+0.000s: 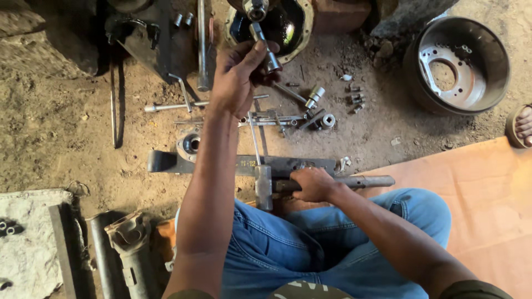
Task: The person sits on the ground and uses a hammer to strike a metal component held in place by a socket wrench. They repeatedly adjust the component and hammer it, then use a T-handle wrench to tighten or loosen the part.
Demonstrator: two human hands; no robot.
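Note:
My left hand (239,77) is raised ahead of me and grips a metal socket tool (265,47) whose tip points at the round housing (292,30) at the top. My right hand (312,184) is wrapped around the handle of a hammer (264,187) that lies across a dark steel bar (221,164) just in front of my knees. The hammer's head sits to the left of the hand, its handle runs out to the right.
Wrenches, rods and sockets (318,119) lie scattered on the dirt. A brake drum (457,63) stands at the top right, another person's sandalled foot (521,126) beside it. An orange mat (487,205) lies right; a shaft yoke (130,238) and a stone slab (27,243) lie lower left.

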